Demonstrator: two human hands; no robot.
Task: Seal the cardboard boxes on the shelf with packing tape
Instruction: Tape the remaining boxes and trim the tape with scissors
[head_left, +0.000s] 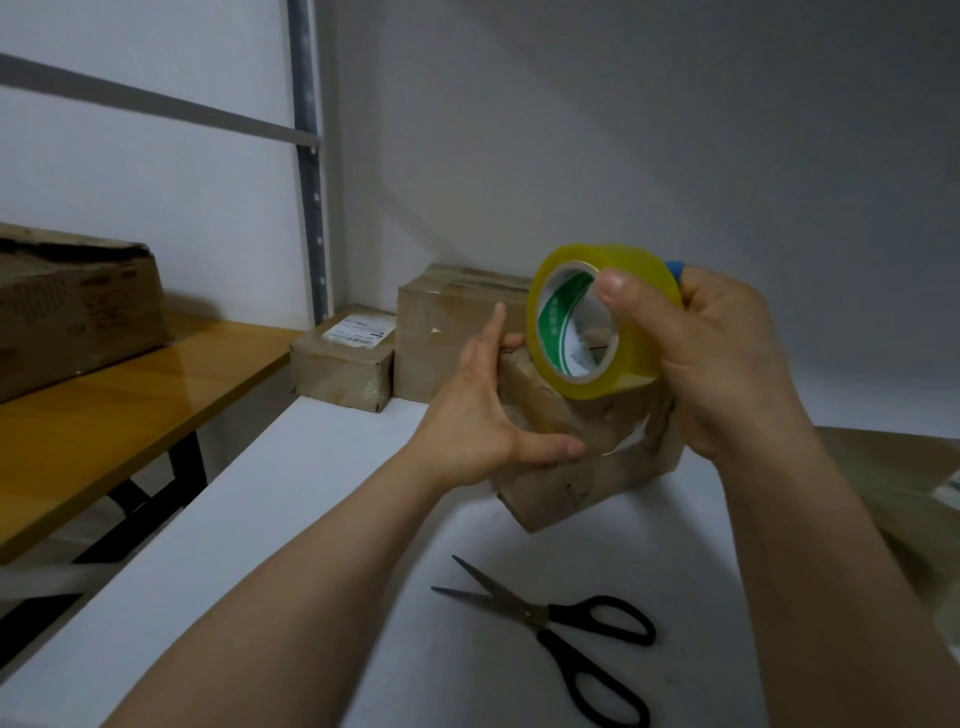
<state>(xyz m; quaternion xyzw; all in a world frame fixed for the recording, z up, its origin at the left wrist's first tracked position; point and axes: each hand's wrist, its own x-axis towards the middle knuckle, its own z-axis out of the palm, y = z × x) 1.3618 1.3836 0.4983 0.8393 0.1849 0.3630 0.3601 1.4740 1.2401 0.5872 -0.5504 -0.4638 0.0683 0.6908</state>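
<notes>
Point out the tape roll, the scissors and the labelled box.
tape roll (631, 358): head view, yellow outer band.
scissors (533, 616): head view, the pivot screw.
labelled box (340, 371): head view, its front face.

A plain white wall (623, 130) fills the far side and the right. At far left stands a grey metal upright (307, 156) with holes, and a grey bar (156, 98) runs left from it. The white shelf (234, 519) stretches from near to far. Left of it is a glossy wooden table (104, 415) on black legs (130, 499). The light is dim and even.
</notes>
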